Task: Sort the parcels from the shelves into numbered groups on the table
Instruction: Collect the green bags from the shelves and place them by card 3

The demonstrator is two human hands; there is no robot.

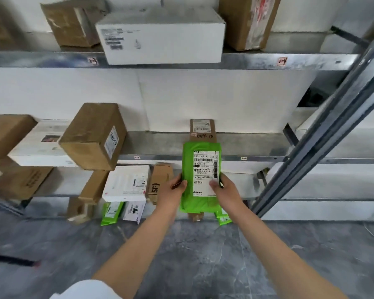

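We cannot see the fingers of either hand: they are tucked behind the green plastic mailer bag [200,203], and only the thumbs show on its front. The left hand [174,195] pinches the bag's left edge, thumb on the green film. The right hand [227,190] pinches the right edge, thumb pressed on the white shipping label [205,172]. The bag is held upright in the air in front of the middle shelf [246,143], and it covers part of what stands behind it. Most of the label's print is too small for us to read.

A flat brown cardboard parcel [202,128] shows at the back of that shelf, its lower part hidden by the bag. The bag looks soft, glossy and creased, roughly rectangular. To the left a squared cardboard box [93,137] sits tilted at the shelf's front edge. On the upper shelf a smooth white carton [162,37] carries a blurred label. The shelves are dull grey metal.
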